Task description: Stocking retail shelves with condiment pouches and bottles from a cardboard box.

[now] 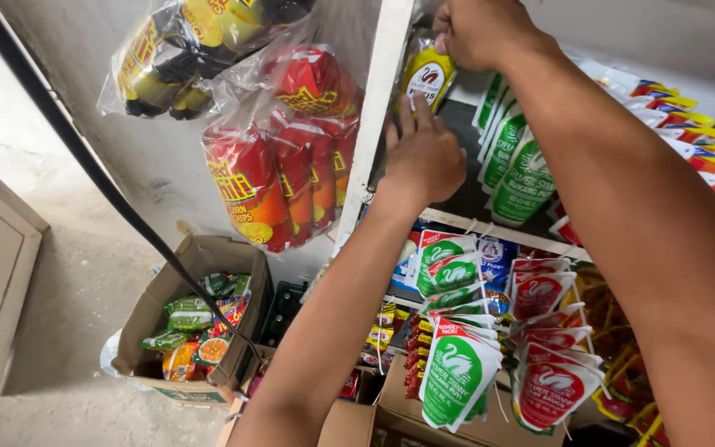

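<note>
Low in the frame hang green-and-white sachets (pixel 455 377). Higher up, the left hand (pixel 424 153) lies flat, fingers spread, on the white shelf post (pixel 374 124) — and top centre, the right hand (pixel 477 29) pinches a yellow pouch (pixel 425 79).

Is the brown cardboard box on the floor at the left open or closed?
Open. The cardboard box has its top flaps spread apart, and green and orange snack packets show inside it from above.

Grey concrete floor (pixel 68 290), whitewashed wall (pixel 151 157)
</note>
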